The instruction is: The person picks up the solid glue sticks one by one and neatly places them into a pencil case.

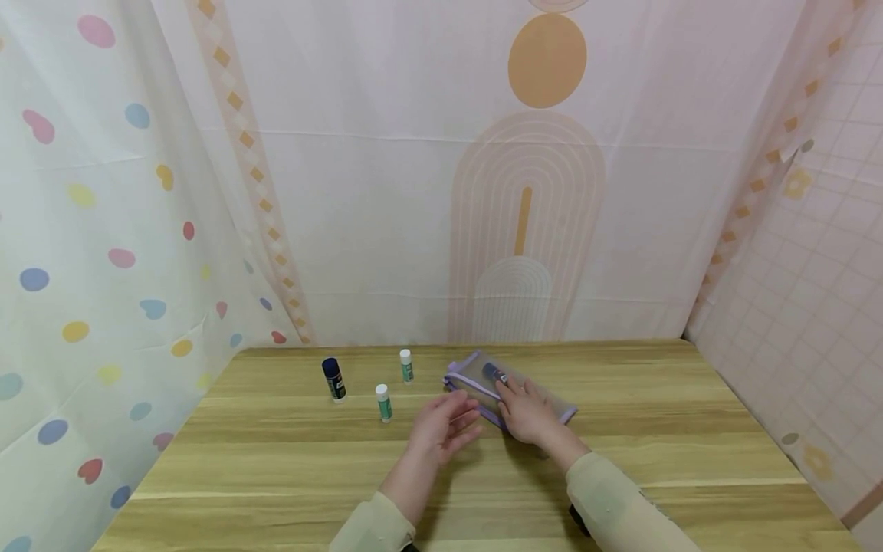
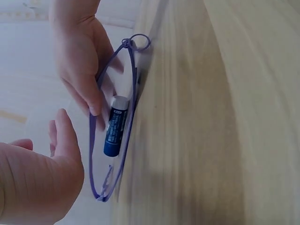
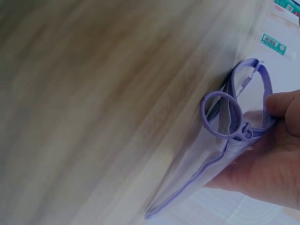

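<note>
A mesh zip pouch (image 1: 545, 395) with purple trim lies on the wooden table. Its mouth gapes toward the left, and a dark blue glue stick (image 2: 115, 126) shows within that opening. My right hand (image 1: 530, 414) is on the pouch; in the right wrist view its thumb (image 3: 281, 104) grips the purple rim while the other fingers are behind the mesh. Just left of the mouth, my left hand (image 1: 441, 429) holds nothing, its fingers loosely bent and apart from the pouch. A purple ring (image 3: 220, 115) hangs at one end of the zip.
Left of the pouch stand a dark navy glue stick (image 1: 334, 381) and two green, white-capped sticks, the nearer green stick (image 1: 384, 405) and the farther green stick (image 1: 407, 368). A patterned curtain (image 1: 386, 230) rises behind the table (image 1: 276, 475).
</note>
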Tool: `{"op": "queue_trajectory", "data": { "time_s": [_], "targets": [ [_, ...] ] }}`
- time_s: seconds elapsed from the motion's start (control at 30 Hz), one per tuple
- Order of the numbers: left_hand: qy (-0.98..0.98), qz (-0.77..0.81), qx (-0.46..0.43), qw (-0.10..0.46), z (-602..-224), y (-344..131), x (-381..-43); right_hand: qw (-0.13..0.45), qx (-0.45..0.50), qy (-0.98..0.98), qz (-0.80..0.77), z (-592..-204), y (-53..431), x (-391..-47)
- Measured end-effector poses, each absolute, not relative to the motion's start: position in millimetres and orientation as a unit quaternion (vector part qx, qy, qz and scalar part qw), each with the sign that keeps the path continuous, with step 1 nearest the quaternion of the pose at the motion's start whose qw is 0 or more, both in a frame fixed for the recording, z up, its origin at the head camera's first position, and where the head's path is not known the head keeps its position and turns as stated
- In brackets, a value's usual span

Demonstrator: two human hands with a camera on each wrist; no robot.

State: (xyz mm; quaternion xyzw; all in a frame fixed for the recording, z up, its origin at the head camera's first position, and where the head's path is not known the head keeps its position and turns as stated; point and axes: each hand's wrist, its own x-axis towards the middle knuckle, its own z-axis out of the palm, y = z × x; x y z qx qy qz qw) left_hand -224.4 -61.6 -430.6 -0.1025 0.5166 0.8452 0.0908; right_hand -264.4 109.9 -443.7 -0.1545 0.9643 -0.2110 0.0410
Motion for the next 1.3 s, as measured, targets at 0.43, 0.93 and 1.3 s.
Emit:
{"op": "queue_trajectory", "data": {
  "time_s": [0.43, 0.93, 1.3],
  "targets": [
    [0.571, 0.815, -0.077, 0.063, -416.8, -67.7, -225.8, 0.041, -0.155, 0.964, -0.21, -446.3, 109.7, -266.0],
    [0.644, 0.764, -0.019, -0.009, -406.9, -80.6, -227.9, 0.042, -0.149, 0.965, -0.21, -445.4, 109.1, -264.8],
    [0.721, 0.69, 0.021, -0.06, -401.5, -94.6, -225.6, 0.045, -0.148, 0.966, -0.206, -445.9, 108.6, -265.4]
  ]
}}
